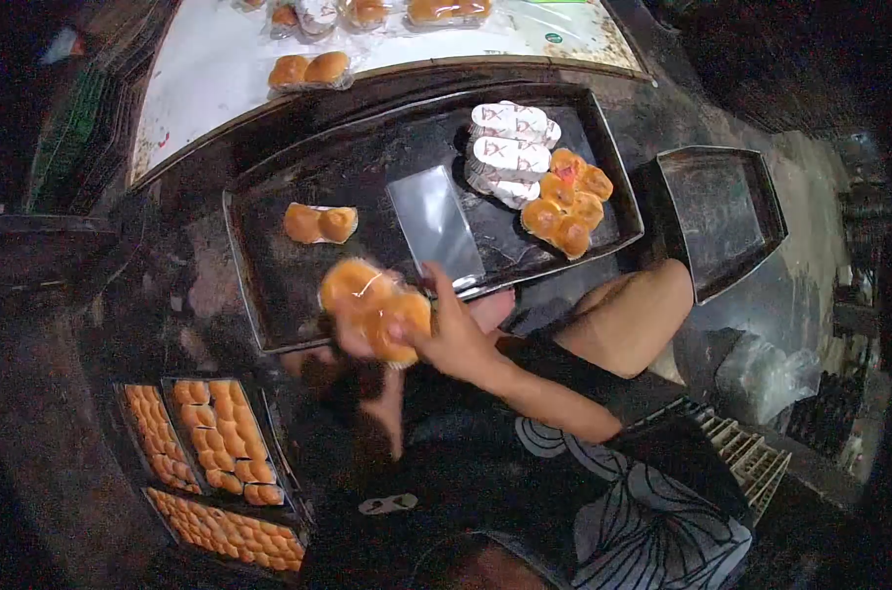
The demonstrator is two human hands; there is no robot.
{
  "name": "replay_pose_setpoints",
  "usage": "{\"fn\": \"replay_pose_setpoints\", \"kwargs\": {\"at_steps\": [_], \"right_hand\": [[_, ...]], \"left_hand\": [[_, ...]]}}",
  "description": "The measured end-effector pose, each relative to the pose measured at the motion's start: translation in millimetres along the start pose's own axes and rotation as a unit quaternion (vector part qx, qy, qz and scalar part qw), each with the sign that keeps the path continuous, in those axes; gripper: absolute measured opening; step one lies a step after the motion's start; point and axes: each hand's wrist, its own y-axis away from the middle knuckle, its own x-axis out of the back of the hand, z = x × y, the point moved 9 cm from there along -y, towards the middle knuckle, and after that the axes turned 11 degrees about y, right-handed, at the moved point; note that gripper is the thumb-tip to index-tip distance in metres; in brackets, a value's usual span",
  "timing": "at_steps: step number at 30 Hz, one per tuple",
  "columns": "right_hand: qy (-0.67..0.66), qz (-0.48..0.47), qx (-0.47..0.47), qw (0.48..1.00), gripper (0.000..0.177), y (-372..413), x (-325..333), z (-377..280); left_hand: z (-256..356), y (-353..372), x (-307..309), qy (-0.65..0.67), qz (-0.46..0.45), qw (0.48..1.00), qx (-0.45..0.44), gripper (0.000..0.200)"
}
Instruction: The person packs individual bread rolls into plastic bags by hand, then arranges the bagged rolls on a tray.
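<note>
A cluster of glossy brown buns (356, 283), apparently in clear wrap, is held up over the front edge of a large dark tray (244, 285). My right hand (451, 334) grips its right side, fingers partly raised. My left hand (353, 337), blurred by motion, is closed around its lower left side. Inside the tray, a clear plastic sleeve (434, 224) lies flat beyond my right hand. A smaller bun piece (320, 224) sits to its left. To its right are stacked white printed paper liners (511, 154) and more joined buns (569, 211).
A white table (210, 79) with wrapped buns (308, 70) stands beyond the tray. Trays full of buns (225, 433) are at lower left. At right are a smaller dark tray (723, 221), a bent knee (638, 310) and a crumpled plastic bag (769, 372).
</note>
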Motion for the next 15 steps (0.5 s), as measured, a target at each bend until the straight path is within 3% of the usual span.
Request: {"fn": "replay_pose_setpoints", "kwargs": {"at_steps": [2,3,4,6,7,8,10,11,12,14,15], "right_hand": [[-0.064,0.026,-0.12,0.99,0.077,-20.3,-2.9,17.4],[-0.066,0.051,-0.079,0.993,0.07,-21.0,-10.7,15.5],[-0.064,0.052,-0.074,0.994,0.07,-13.5,-14.8,20.5],[0.021,0.03,0.136,0.99,0.063,4.3,-22.1,-6.2],[-0.033,0.038,0.1,0.994,0.063,0.3,-21.7,5.8],[-0.035,0.032,0.099,0.994,0.063,-0.8,-23.9,6.7],[-0.177,0.021,-0.073,0.981,0.065,-8.0,-29.9,42.4],[-0.199,0.013,-0.08,0.977,0.066,-7.4,-26.9,37.3],[-0.202,0.009,-0.083,0.976,0.066,0.0,-28.4,40.3],[-0.269,-0.037,-0.039,0.962,0.069,16.0,-33.8,31.6],[-0.307,-0.029,-0.06,0.949,0.072,24.3,-29.5,32.8]], "left_hand": [[-1.3,12.0,49.6,-0.048,0.214,0.963,-0.154,0.046],[13.8,18.5,57.7,-0.07,0.254,0.942,-0.209,0.044],[19.3,17.9,68.8,-0.068,0.25,0.942,-0.212,0.044],[35.7,24.8,78.2,-0.27,0.192,0.908,-0.256,0.045],[17.1,25.5,60.2,-0.181,0.172,0.954,-0.162,0.049],[16.3,29.2,47.7,-0.182,0.177,0.953,-0.166,0.049],[-5.4,16.0,30.0,-0.115,0.12,0.984,-0.063,0.052],[-1.4,9.6,10.4,-0.019,0.015,0.999,-0.038,0.051],[6.9,5.7,7.5,-0.02,0.02,0.999,-0.041,0.051],[45.5,5.9,3.3,-0.087,0.168,0.969,-0.156,0.049],[59.8,3.2,4.1,-0.085,0.069,0.973,-0.202,0.048]]}}
